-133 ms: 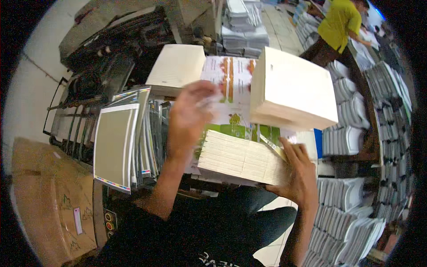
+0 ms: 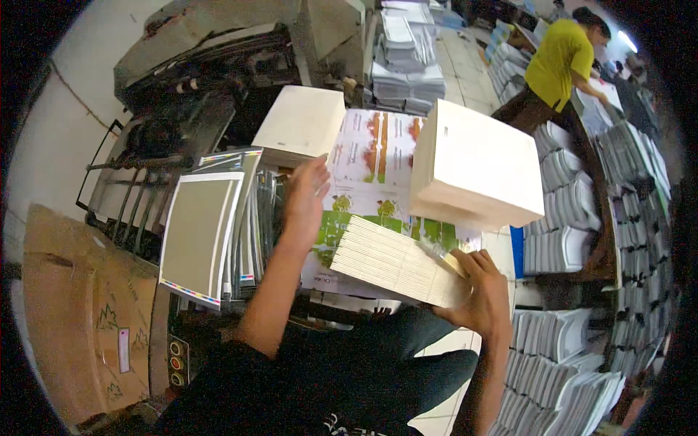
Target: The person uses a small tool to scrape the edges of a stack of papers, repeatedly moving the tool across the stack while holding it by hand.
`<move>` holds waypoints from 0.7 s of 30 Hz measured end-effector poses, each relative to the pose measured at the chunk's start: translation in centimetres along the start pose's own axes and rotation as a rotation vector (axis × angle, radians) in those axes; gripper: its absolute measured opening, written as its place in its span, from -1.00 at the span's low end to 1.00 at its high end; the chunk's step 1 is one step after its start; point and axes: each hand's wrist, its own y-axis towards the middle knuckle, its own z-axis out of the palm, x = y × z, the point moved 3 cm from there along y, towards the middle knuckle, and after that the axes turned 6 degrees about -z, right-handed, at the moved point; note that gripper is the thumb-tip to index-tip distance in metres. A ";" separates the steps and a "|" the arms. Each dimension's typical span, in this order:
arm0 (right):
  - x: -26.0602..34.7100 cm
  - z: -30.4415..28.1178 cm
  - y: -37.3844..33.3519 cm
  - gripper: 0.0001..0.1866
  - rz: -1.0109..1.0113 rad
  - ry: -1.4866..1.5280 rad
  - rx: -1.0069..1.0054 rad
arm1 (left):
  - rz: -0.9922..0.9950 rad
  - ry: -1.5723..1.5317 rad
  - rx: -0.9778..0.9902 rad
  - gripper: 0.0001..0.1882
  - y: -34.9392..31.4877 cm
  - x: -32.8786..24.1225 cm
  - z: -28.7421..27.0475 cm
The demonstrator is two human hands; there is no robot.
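My right hand [image 2: 483, 294] grips the right end of a block of folded paper sections [image 2: 392, 265], which lies tilted near the table's front edge with its layered edges facing up. Under those same fingers is a slim yellow utility cutter [image 2: 454, 265], its narrow pale end resting across the block. My left hand [image 2: 307, 196] is raised with its fingers apart and holds nothing, close to the near corner of a cream paper stack [image 2: 302, 120] at the back left. A taller cream paper stack [image 2: 487, 160] stands at the back right.
A printed sheet [image 2: 371, 189] covers the table between the stacks. Grey-green printing plates [image 2: 200, 236] lean at the left beside dark machinery [image 2: 182, 123]. Bundles of paper [image 2: 556, 338] line the right side. A person in a yellow shirt [image 2: 563, 62] works at the far right.
My left hand has drawn left and its fingers show more sharply. My right hand keeps its hold, and the paper block is tilted a little more. The whole view has shifted slightly.
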 end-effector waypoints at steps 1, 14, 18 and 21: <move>-0.2 0.1 -0.6 0.03 0.024 0.025 0.014 | -0.165 -0.076 -0.132 -0.47 1.2 1.9 -0.8; -2.2 -0.9 -2.6 0.00 0.023 0.019 -0.117 | -0.012 -0.093 -0.326 -0.05 13.6 9.4 2.8; -2.1 -0.8 -2.6 0.00 0.047 0.027 -0.105 | 0.065 0.118 -0.343 0.11 12.7 9.7 2.3; -2.3 -1.1 -2.5 0.02 0.067 0.037 -0.118 | 0.345 0.519 -0.455 0.22 12.4 7.5 4.0</move>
